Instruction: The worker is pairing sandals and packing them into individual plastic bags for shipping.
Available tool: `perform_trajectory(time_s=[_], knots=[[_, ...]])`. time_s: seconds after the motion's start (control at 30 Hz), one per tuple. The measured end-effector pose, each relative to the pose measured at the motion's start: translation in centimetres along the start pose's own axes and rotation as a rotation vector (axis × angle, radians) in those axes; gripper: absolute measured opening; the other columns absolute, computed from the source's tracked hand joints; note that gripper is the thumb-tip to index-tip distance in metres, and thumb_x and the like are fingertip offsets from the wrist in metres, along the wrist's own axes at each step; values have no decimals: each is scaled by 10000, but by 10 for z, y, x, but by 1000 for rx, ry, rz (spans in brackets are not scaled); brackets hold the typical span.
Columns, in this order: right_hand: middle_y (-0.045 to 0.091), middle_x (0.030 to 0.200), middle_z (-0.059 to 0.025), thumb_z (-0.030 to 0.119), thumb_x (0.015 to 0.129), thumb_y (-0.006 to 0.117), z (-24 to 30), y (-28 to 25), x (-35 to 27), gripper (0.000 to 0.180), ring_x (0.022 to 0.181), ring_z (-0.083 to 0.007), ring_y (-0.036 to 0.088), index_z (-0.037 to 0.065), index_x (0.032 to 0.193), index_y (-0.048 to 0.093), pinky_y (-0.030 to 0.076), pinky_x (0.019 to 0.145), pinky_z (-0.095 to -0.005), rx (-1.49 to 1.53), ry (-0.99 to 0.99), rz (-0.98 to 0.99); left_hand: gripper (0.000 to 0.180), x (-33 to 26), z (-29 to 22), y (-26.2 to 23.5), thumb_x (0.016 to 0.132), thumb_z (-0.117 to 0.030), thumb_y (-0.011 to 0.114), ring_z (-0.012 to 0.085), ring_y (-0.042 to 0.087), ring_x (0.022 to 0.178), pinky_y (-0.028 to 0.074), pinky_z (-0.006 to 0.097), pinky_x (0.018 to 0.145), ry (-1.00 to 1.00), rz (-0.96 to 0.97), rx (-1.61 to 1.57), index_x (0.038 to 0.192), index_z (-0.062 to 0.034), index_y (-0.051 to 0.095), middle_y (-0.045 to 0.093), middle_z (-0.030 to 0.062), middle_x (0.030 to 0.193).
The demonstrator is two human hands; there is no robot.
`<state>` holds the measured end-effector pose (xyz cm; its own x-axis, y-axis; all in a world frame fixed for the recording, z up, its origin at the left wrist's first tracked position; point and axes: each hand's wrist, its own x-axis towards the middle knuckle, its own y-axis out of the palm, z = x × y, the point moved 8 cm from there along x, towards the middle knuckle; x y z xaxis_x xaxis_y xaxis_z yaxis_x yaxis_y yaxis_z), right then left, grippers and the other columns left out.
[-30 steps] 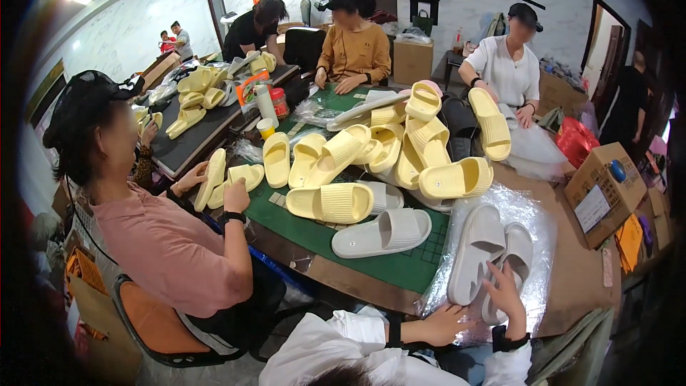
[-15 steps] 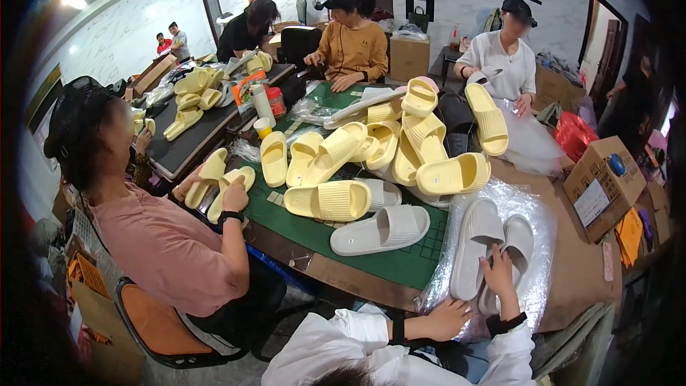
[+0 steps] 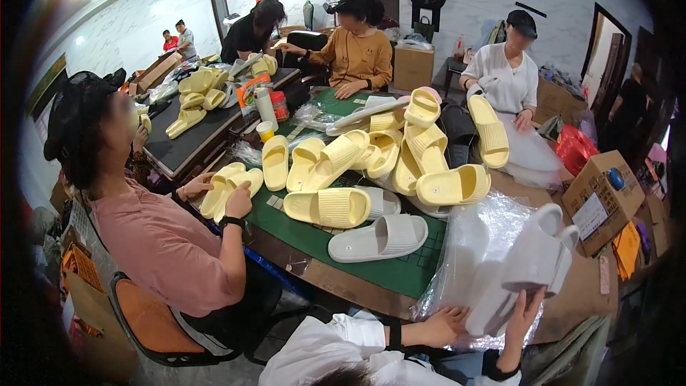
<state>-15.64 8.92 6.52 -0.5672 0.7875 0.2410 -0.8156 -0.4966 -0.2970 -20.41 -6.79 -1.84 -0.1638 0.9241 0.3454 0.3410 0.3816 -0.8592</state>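
In the head view, your right hand (image 3: 526,311) grasps the pair of grey slippers (image 3: 532,268) low down, its fingers against the strap of the nearer one. The pair leans at a slant over the clear plastic bags (image 3: 457,243) at the right end of the desk (image 3: 582,279), toes toward the far right and heels toward you. The slippers are blurred, so you can't quite make out how your thumb sits under them. Your left hand (image 3: 439,325) lies low over the near edge of the bags, its fingertips just beside the heels; you cannot tell whether it pinches the plastic or only rests there.

Left of the bags, a single grey slipper (image 3: 379,239) lies on the green mat (image 3: 411,275). Behind it, a yellow slipper (image 3: 327,207) lies sole down, in front of a heap of yellow slippers (image 3: 425,139). To your left, a co-worker in a pink shirt (image 3: 168,250) holds two yellow slippers (image 3: 230,189) side by side. To your right stands a cardboard box (image 3: 604,196) with a blue roll (image 3: 615,179) on it, and orange sheets (image 3: 626,250) lie near its lower corner.
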Motion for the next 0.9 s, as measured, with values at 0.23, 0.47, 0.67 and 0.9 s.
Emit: perform_trajectory(time_s=[0.23, 0.47, 0.67, 0.9], knots=[[230, 1479, -183, 142, 940, 502, -31, -18, -35, 615, 1347, -267, 274, -14, 1439, 179, 221, 1097, -340, 147, 185, 268, 408, 12, -5, 5, 800, -216, 518, 356, 409, 1233, 371, 402, 959, -23, 175, 114, 1129, 13, 592, 416, 276, 1326], [386, 1389, -160, 126, 851, 592, 12, -31, -49, 653, 1280, -251, 377, -72, 1389, 281, 257, 1071, -339, 449, 117, 492, 241, 23, 12, 2, 810, -209, 529, 288, 535, 962, 448, 370, 813, -61, 230, 89, 897, -26, 660, 588, 117, 1001], [590, 1130, -121, 242, 833, 651, -24, -51, -49, 522, 971, -202, 615, -19, 1246, 467, 516, 808, -324, 510, 379, 326, 171, 38, 7, -62, 767, -195, 570, 255, 547, 901, 444, 349, 743, -3, 73, 144, 763, -41, 645, 603, 90, 843], [593, 1114, -102, 363, 762, 719, 4, -45, -61, 636, 940, -187, 616, -18, 1217, 491, 513, 788, -320, 418, 228, 538, 156, 27, 23, -47, 735, -107, 603, 258, 536, 905, 441, 348, 775, -127, 106, 74, 869, -26, 604, 581, 86, 913]])
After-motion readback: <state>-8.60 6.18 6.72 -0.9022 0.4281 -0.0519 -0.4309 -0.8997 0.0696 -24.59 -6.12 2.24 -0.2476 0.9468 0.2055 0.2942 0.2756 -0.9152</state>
